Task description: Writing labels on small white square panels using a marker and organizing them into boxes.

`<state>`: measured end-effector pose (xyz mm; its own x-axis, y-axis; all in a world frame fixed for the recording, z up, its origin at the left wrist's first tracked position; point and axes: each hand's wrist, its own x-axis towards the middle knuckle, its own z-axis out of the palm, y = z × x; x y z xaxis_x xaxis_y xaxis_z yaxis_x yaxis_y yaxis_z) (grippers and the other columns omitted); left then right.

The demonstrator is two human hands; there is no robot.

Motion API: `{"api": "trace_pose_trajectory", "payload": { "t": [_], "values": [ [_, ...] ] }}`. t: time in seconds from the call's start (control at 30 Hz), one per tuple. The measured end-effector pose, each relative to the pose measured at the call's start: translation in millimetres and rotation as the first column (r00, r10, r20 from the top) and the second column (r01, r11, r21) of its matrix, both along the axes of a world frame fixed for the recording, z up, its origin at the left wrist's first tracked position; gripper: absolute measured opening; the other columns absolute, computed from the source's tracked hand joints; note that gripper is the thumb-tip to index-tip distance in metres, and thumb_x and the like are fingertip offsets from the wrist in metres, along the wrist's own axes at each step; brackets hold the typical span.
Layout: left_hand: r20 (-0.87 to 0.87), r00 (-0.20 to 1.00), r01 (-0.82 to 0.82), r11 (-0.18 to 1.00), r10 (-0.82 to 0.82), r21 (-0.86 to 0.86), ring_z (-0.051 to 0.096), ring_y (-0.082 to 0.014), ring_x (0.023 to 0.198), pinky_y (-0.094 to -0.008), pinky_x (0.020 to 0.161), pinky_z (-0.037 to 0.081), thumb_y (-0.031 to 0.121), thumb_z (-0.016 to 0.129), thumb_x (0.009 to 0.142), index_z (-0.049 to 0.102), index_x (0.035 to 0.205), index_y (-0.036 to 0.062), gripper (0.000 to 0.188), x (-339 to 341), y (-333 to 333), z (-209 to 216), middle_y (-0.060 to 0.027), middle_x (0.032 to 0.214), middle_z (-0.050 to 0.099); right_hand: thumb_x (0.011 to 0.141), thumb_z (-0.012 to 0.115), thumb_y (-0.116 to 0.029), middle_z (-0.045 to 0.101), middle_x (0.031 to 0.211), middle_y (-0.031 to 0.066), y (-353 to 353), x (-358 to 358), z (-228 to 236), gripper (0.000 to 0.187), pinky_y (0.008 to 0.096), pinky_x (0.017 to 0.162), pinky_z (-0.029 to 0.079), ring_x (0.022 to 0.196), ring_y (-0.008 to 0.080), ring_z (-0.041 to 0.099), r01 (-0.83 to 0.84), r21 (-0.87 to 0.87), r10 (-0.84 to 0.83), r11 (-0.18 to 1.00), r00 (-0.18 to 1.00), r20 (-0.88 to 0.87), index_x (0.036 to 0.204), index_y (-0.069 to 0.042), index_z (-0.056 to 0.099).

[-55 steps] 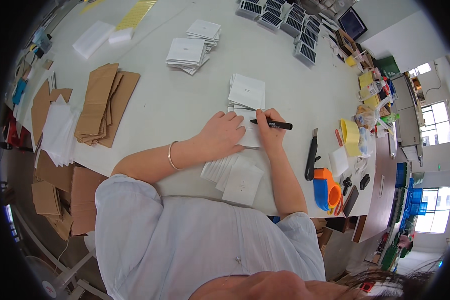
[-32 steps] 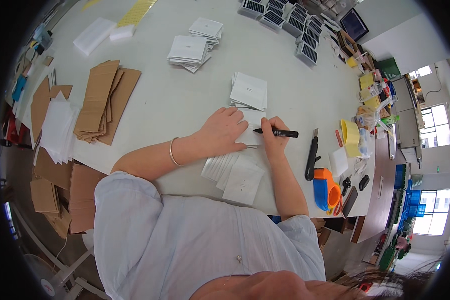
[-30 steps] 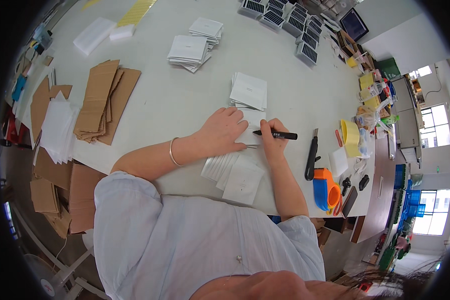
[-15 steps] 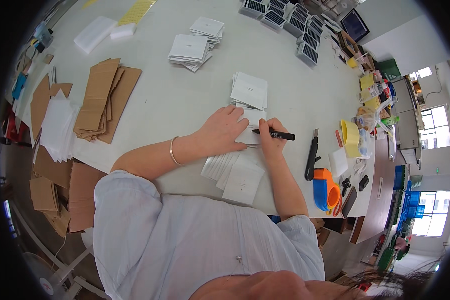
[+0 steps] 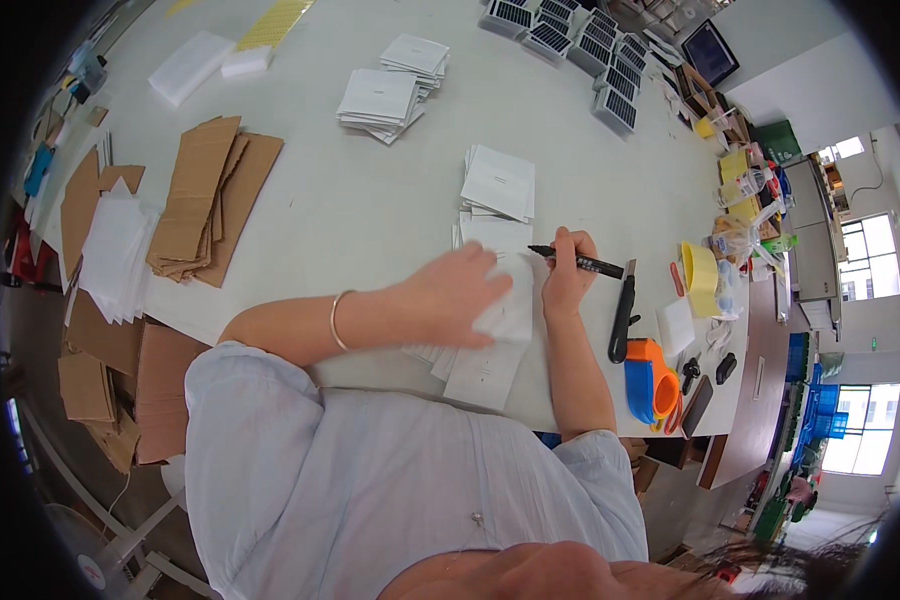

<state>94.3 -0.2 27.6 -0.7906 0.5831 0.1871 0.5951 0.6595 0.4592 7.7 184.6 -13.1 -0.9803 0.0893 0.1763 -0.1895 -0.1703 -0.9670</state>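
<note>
My right hand holds a black marker pen, its tip pointing left over a white paper card. My left hand, with a thin bangle on its wrist, presses flat on that card and on the spread of white cards below it near the table's front edge. A small stack of white cards lies just beyond the hands. Both forearms come in from the lower edge over the white table.
Cardboard sheets and white sheets lie at the left. More card stacks and small dark solar panels sit farther back. At the right are a black utility knife, yellow tape roll and an orange tape dispenser.
My left hand has slid down and left, pulling the top card toward me. The marker's tip has stayed near the card, with my right hand shifting only slightly.
</note>
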Motion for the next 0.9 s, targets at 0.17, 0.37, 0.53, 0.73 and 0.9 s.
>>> {"api": "trace_pose_trajectory", "payload": {
  "t": [0.17,0.37,0.53,0.73,0.9],
  "values": [
    [0.168,0.966,0.223,0.964,-0.198,-0.145,0.050,-0.0316,0.098,-0.0406,0.085,0.045,0.042,0.077,0.067,0.058,0.091,-0.0004,0.053,16.8,2.6,11.8,-0.0192,0.107,0.054,0.088,0.066,-0.012,0.046,0.062,-0.0047,-5.3,-5.6,-5.5,0.029,0.0223,0.052,0.032,0.056,0.0038,0.037,-0.107,0.295,0.116,0.949,0.993,-0.012,0.066,-0.005,0.049],
    [-0.201,0.962,-0.190,0.982,0.185,-0.008,0.049,-0.0335,0.109,-0.0405,0.092,0.043,0.041,0.076,0.069,0.058,0.095,-0.0012,0.052,-17.0,-8.5,-10.5,-0.0186,0.115,0.053,0.086,0.069,-0.013,0.052,0.061,-0.0016,-16.5,3.5,1.9,0.027,0.0231,0.052,0.035,0.057,0.0052,0.042,-0.117,0.464,0.185,0.878,0.977,-0.102,0.066,-0.002,0.053],
    [-0.086,0.979,-0.190,0.981,0.187,-0.031,0.048,-0.0352,0.113,-0.0411,0.098,0.041,0.039,0.075,0.071,0.057,0.101,-0.0027,0.055,-22.8,-10.4,-18.9,-0.0214,0.121,0.051,0.084,0.070,-0.012,0.054,0.061,0.0004,-18.6,2.2,-1.7,0.025,0.0235,0.052,0.037,0.058,0.0056,0.044,-0.120,0.494,0.204,0.861,0.971,-0.121,0.067,-0.002,0.055],
    [-0.097,0.977,-0.195,0.980,0.191,-0.027,0.048,-0.0357,0.114,-0.0406,0.099,0.041,0.039,0.075,0.072,0.057,0.101,-0.0030,0.054,-24.0,-11.9,-20.5,-0.0226,0.122,0.051,0.084,0.070,-0.010,0.053,0.060,0.0006,-18.2,5.4,-1.6,0.025,0.0236,0.052,0.037,0.057,0.0055,0.044,-0.081,0.527,0.187,0.846,0.971,-0.150,0.067,-0.001,0.055],
    [-0.107,0.974,-0.203,0.979,0.200,-0.015,0.048,-0.0353,0.112,-0.0402,0.098,0.042,0.038,0.075,0.071,0.057,0.101,-0.0030,0.054,-24.7,-12.2,-19.3,-0.0223,0.121,0.051,0.083,0.069,-0.008,0.050,0.059,-0.0001,-5.9,6.5,-11.3,0.027,0.0242,0.050,0.034,0.056,0.0052,0.041,-0.115,0.388,0.185,0.914,0.971,-0.148,0.064,-0.002,0.052]
  ]
}}
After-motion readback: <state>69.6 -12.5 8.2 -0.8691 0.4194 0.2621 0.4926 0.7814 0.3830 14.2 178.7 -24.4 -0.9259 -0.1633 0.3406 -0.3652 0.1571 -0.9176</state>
